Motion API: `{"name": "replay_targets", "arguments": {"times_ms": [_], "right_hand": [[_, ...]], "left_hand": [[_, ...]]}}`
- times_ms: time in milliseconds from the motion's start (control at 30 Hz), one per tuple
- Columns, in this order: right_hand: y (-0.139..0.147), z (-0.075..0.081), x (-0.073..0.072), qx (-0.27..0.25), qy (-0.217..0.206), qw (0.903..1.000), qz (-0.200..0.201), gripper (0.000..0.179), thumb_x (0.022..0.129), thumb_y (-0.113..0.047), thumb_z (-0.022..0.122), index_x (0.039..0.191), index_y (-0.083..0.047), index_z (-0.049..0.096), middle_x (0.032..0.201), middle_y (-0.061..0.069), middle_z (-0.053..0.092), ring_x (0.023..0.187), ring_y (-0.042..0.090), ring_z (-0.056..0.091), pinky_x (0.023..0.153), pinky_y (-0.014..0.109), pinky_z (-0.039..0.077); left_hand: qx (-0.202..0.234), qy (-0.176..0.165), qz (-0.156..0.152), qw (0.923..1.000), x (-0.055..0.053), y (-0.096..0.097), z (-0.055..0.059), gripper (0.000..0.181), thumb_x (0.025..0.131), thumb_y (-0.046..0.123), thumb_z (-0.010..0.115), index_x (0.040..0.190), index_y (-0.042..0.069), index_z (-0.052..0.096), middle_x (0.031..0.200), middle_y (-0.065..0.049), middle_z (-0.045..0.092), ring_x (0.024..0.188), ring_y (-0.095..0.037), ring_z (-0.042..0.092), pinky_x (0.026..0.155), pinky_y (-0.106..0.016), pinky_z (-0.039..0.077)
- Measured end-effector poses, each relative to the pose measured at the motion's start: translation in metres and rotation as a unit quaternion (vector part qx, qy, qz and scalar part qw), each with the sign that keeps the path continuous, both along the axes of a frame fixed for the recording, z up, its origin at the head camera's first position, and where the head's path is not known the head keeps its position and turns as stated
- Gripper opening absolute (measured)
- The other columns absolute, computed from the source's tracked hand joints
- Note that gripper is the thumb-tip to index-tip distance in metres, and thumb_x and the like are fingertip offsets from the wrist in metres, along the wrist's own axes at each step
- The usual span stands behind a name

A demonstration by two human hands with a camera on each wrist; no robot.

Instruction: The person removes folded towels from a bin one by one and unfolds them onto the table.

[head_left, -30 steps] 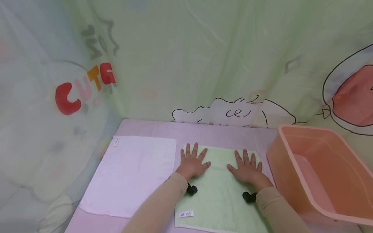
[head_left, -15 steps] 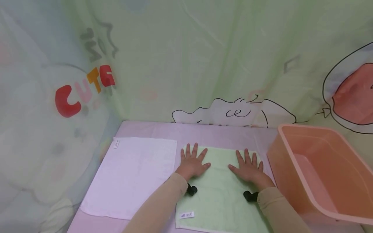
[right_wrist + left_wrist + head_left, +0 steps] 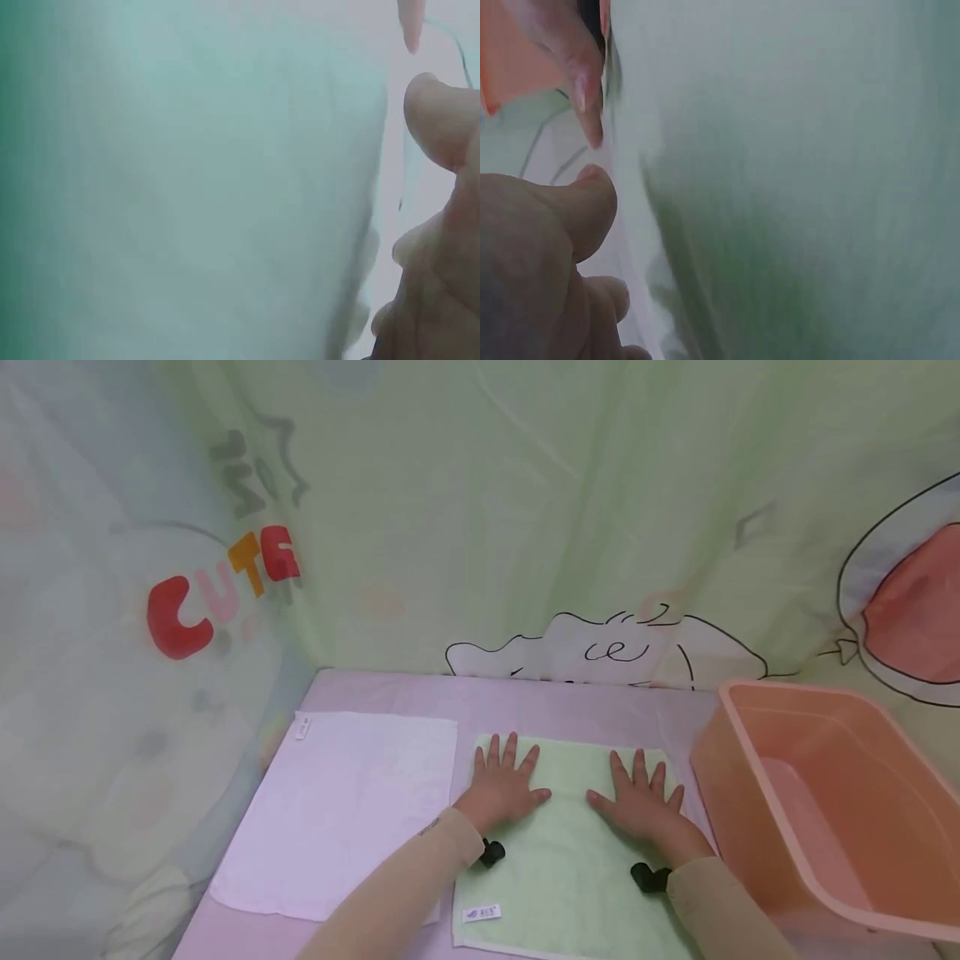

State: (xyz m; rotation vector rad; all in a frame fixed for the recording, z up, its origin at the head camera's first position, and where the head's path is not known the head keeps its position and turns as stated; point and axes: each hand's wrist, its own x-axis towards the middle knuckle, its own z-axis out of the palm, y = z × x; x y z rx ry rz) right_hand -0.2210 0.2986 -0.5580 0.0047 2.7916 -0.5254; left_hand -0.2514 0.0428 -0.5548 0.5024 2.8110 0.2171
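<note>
A light green towel (image 3: 570, 877) lies spread flat, its small white label near the front left corner. My left hand (image 3: 498, 789) is over the towel's far left part, fingers straight and spread. Over the far right part, my right hand (image 3: 641, 802) is splayed the same way. The thumbs point toward each other with green cloth between them. Neither hand grips anything. In the left wrist view, a shadow falls on the cloth beside the left hand (image 3: 532, 255); whether the palms press on it I cannot tell. The right wrist view shows the right hand (image 3: 442, 247) at the edge.
A pale white-lilac towel (image 3: 345, 810) lies flat to the left of the green one. At the right stands a pink-orange plastic tub (image 3: 712, 785), close to the right forearm. Both towels lie on a lilac tabletop (image 3: 390, 689), with a printed curtain (image 3: 480, 527) behind it.
Both hands stay spread over the green towel, with only a slight shift right and toward the body. The towels and tub keep their places.
</note>
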Motion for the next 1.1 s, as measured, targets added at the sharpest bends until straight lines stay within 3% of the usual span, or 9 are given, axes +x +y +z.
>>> {"name": "replay_targets", "arguments": {"times_ms": [100, 333, 500, 633, 900, 1100], "right_hand": [[-0.011, 0.007, 0.016, -0.006, 0.009, 0.9999, 0.01, 0.106, 0.103, -0.071, 0.054, 0.173, -0.006, 0.009, 0.174, 0.037, -0.015, 0.155, 0.07, -0.02, 0.111, 0.091, -0.015], [-0.029, 0.012, 0.068, -0.008, 0.019, 0.999, 0.04, 0.097, 0.104, -0.066, 0.058, 0.173, -0.01, 0.018, 0.177, 0.033, -0.007, 0.157, 0.069, -0.014, 0.11, 0.094, -0.009], [-0.037, 0.009, 0.096, -0.016, 0.014, 0.9982, 0.057, 0.096, 0.101, -0.067, 0.06, 0.172, -0.012, 0.025, 0.178, 0.032, -0.003, 0.157, 0.069, -0.011, 0.109, 0.094, -0.006], [-0.041, 0.005, 0.106, -0.012, 0.014, 0.9981, 0.059, 0.099, 0.099, -0.072, 0.06, 0.172, -0.014, 0.027, 0.178, 0.031, -0.001, 0.158, 0.067, -0.01, 0.108, 0.095, -0.004], [-0.033, -0.005, 0.121, 0.007, 0.013, 0.9988, 0.047, 0.104, 0.095, -0.08, 0.058, 0.173, -0.018, 0.024, 0.18, 0.027, -0.002, 0.159, 0.065, -0.009, 0.104, 0.098, -0.005], [-0.023, -0.01, 0.131, 0.007, -0.01, 0.9993, 0.034, 0.11, 0.093, -0.083, 0.057, 0.174, -0.019, 0.019, 0.181, 0.023, -0.008, 0.16, 0.063, -0.014, 0.104, 0.096, -0.014]], "left_hand": [[-0.011, 0.012, -0.019, 0.9997, 0.018, 0.007, 0.001, 0.084, 0.105, 0.075, 0.041, 0.174, 0.036, 0.014, 0.184, -0.009, 0.002, 0.17, -0.04, 0.002, 0.137, -0.059, 0.014], [-0.041, 0.019, -0.067, 0.9967, 0.072, 0.01, 0.004, 0.086, 0.103, 0.076, 0.046, 0.173, 0.036, 0.018, 0.184, -0.007, 0.009, 0.17, -0.038, 0.012, 0.135, -0.055, 0.024], [-0.051, 0.028, -0.085, 0.9946, 0.097, 0.011, -0.003, 0.086, 0.1, 0.081, 0.042, 0.172, 0.04, 0.019, 0.184, -0.005, 0.007, 0.17, -0.037, 0.009, 0.134, -0.061, 0.022], [-0.04, 0.025, -0.086, 0.9951, 0.105, 0.009, -0.011, 0.088, 0.099, 0.084, 0.039, 0.172, 0.042, 0.014, 0.184, -0.004, 0.001, 0.171, -0.037, 0.003, 0.133, -0.066, 0.017], [-0.004, 0.015, -0.09, 0.9958, 0.106, -0.004, -0.032, 0.091, 0.096, 0.089, 0.038, 0.171, 0.05, 0.004, 0.184, 0.002, -0.009, 0.171, -0.035, -0.006, 0.13, -0.076, 0.009], [0.0, 0.003, -0.094, 0.9955, 0.112, -0.014, -0.031, 0.092, 0.095, 0.09, 0.036, 0.17, 0.051, 0.0, 0.183, 0.001, -0.013, 0.17, -0.036, -0.01, 0.129, -0.077, 0.005]]}}
